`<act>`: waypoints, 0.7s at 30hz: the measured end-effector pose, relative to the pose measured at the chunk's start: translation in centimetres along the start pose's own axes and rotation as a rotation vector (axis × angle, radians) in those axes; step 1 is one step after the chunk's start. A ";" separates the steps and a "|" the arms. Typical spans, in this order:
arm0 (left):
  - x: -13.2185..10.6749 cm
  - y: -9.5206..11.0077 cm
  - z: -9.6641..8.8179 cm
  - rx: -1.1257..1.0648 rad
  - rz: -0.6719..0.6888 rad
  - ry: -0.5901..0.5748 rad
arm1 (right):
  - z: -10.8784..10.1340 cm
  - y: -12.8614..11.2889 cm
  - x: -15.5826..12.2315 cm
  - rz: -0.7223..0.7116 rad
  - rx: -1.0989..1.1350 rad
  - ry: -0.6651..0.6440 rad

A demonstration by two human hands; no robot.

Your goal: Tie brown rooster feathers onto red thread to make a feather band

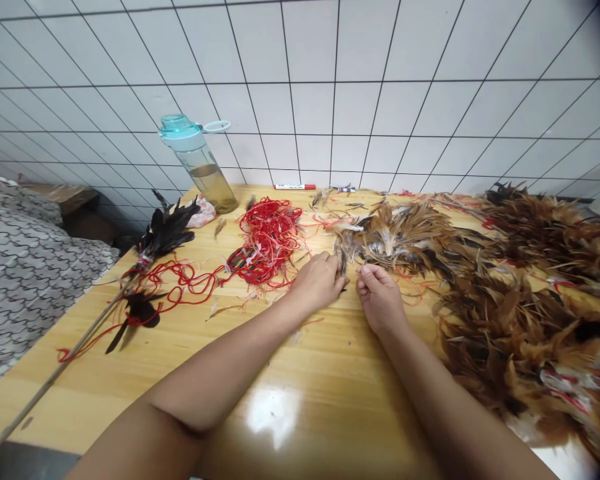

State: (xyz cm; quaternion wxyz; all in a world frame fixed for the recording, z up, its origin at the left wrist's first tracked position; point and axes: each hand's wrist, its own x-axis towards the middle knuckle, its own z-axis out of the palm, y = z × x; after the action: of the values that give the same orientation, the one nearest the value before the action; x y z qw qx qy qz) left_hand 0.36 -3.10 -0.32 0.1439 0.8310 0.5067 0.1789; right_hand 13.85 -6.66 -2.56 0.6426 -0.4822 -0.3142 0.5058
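Observation:
My left hand (pixel 320 280) is over the wooden table with its fingers bent down and pressed together. A dark feather (pixel 343 263) shows at its fingertips, apparently held there. Close to its right, my right hand (pixel 380 297) is closed in a pinch, thumb against forefinger; whatever it may hold is too small to make out. Just beyond both hands lies a loose heap of brown and tan feathers (pixel 405 233) with pale quills. To the left of my left hand sits a tangled pile of red string (pixel 270 240) with bits of white in it.
Brown feather bundles (pixel 525 333) cover the table's right side. A stick (pixel 45 393) topped with black feathers (pixel 167 230) crosses the left edge, red cord trailing from it. A water bottle (pixel 200 167) and a red-capped marker (pixel 295 187) are by the tiled wall (pixel 310 107).

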 end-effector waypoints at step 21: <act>1.0 0.2 -0.4 -1.310 -0.322 -0.143 | -0.3 1.2 -0.5 -0.204 -0.467 0.050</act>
State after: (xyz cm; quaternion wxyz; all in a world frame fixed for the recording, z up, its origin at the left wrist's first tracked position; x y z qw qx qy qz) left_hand 0.78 -2.32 0.28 0.6759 0.4962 0.4002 0.3698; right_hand 13.52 -7.21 -3.70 0.5691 -0.5956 -0.4536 0.3402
